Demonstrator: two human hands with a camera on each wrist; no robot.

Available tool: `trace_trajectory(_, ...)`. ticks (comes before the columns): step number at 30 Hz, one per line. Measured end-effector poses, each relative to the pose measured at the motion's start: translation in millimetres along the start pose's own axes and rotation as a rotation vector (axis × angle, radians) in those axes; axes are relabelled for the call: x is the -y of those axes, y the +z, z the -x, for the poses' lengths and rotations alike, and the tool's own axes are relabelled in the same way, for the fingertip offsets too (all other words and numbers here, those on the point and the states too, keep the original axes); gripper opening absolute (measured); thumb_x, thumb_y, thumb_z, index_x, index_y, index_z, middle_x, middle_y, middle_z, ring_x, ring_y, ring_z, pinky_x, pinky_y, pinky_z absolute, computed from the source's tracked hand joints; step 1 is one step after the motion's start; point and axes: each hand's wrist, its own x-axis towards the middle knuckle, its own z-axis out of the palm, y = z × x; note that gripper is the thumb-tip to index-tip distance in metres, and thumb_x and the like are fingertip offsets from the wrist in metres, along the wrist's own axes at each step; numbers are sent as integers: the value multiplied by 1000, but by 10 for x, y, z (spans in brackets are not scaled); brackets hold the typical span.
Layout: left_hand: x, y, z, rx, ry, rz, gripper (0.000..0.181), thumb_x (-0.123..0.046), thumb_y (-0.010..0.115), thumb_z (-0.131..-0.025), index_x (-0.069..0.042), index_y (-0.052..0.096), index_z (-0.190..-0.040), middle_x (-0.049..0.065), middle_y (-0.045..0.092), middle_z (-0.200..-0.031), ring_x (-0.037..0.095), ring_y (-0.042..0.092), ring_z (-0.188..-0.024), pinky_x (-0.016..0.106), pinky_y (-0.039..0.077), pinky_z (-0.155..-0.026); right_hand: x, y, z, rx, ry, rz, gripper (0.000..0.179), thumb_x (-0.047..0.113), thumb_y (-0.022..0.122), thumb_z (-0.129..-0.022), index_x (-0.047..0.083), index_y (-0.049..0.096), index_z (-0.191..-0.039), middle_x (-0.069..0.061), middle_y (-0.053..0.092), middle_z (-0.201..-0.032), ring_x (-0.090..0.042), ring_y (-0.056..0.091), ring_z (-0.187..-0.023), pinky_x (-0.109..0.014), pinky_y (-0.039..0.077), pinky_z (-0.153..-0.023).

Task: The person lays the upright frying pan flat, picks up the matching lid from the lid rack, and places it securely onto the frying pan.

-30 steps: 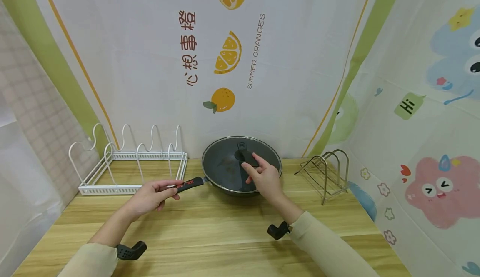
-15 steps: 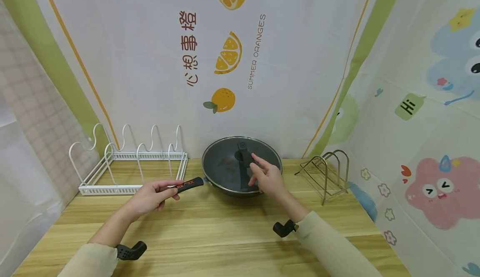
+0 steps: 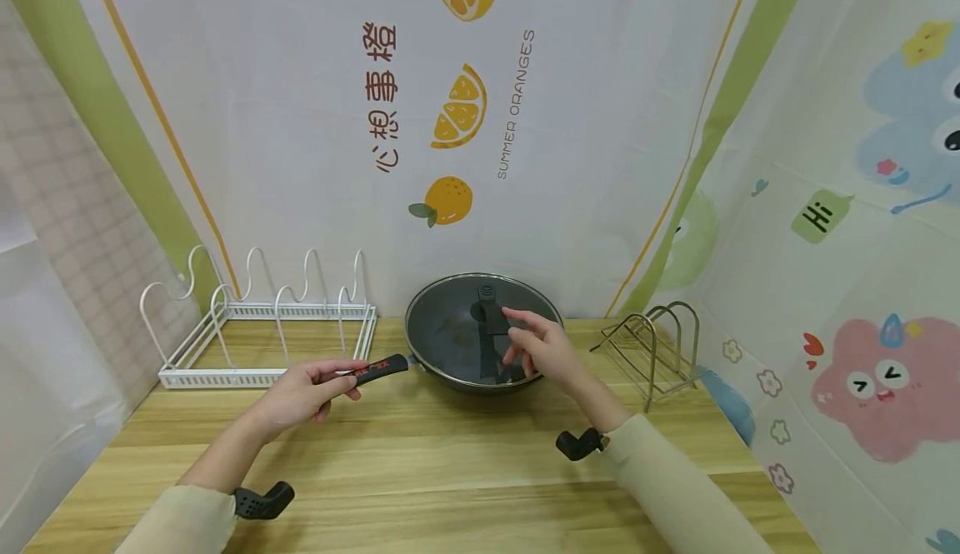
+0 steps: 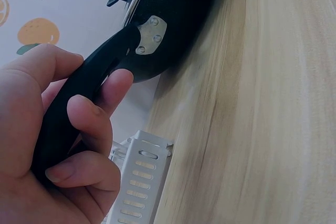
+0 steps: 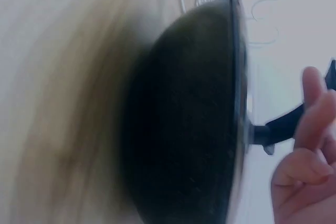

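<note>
A dark frying pan (image 4: 184, 19) with a long black handle (image 3: 390, 366) stands on the wooden table against the back cloth. Its glass lid (image 3: 442, 333) is on, and a black lid handle (image 3: 487, 297) rises from the middle. My left hand (image 3: 303, 391) grips the pan's handle, fingers curled round it, as the left wrist view also shows. Over the lid's right side hovers my right hand (image 3: 546, 356), with loosely bent fingers beside the lid handle and nothing held. In the right wrist view, its fingers (image 5: 314, 124) overlap the lid handle.
Left of the pan is a white rack (image 3: 217, 379) with tall curved dividers, close behind my left hand. A small metal wire rack (image 3: 651, 354) stands to the right. Printed cloths (image 3: 315, 162) hang at the back and sides of the table (image 3: 420, 471).
My right hand has drawn a little to the right, away from the lid handle. The left hand and the pan stay in place, while the head view has shifted very slightly.
</note>
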Motion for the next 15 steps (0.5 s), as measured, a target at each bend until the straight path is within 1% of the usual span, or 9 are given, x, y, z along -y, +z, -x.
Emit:
trace_trajectory(4,0,-4,2,1,6,-7,48,-21,67,-111,-1,61,-155,19,81,-111,8,48,-58,24,47,-56,10,-99,-69,61,60,7,49,19,56,-114,12,51,-162,-1,80,-87,-13,58,-53,-27,52,-54)
trace_trajectory(7,-4,-2,6,1,8,-10,48,-21,67,-111,-1,61,-154,20,81,-111,8,49,-58,25,47,-56,25,-164,-111,124,120,-11,49,23,55,-115,19,47,-163,-3,79,-95,-15,60,-56,-27,45,-52)
trace_trajectory(12,-10,3,11,-1,6,-9,48,-21,67,-110,-2,62,-154,20,81,-111,8,49,-58,26,47,-56,56,-245,-177,241,176,-10,55,24,48,-116,32,39,-170,-11,77,-113,-17,55,-56,-28,35,-51)
trace_trajectory(15,-8,2,9,2,4,-7,48,-21,67,-111,-1,61,-154,19,81,-111,8,48,-58,25,47,-56,57,-274,-227,297,207,-8,59,22,43,-116,40,36,-171,-14,75,-123,-17,51,-54,-28,31,-51)
